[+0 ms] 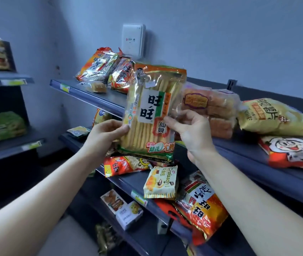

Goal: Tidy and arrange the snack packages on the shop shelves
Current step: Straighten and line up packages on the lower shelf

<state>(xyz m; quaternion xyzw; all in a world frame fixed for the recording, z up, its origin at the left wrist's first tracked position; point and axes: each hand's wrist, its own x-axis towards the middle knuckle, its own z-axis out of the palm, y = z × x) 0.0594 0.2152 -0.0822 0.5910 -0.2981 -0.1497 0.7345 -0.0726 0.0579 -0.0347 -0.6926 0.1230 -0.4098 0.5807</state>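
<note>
The left hand [108, 133] pinches the lower left edge of the rice cracker bag [152, 113], thumb in front; the right hand [189, 132] grips its right edge likewise. The bag hangs upright between them, long axis near vertical, in front of the top shelf [91, 97], which lies just beyond, probably its destination.

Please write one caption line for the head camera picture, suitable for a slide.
Both hands, left hand and right hand, hold a rice cracker bag upright before cluttered snack shelves.
</note>
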